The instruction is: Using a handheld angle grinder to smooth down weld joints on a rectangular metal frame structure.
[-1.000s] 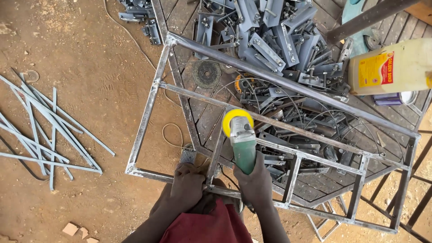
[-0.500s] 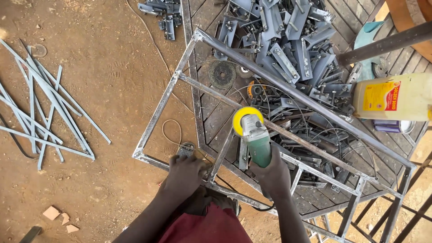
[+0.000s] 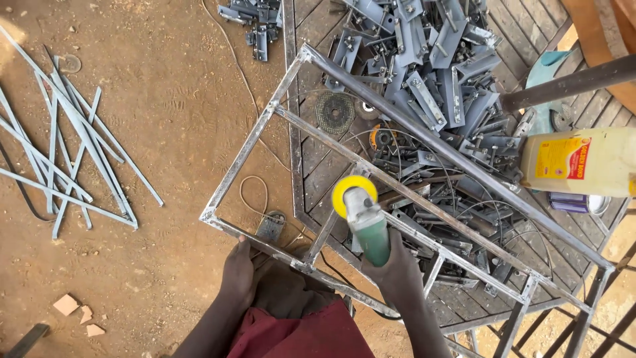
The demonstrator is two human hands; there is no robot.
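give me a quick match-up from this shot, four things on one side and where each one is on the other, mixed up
Things:
1. angle grinder
2. metal frame
3. loose metal strips
4. yellow jug

Places:
a. lying on its side at the right edge
b. scattered on the dirt at left
c. gripped by the right hand
d. steadied at its near rail by the left hand

Pairs: 1-c, 2-d, 3-b, 4-a

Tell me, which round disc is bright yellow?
The one on the grinder in the right hand: the yellow disc. The spare disc lying on the slats is dark grey.
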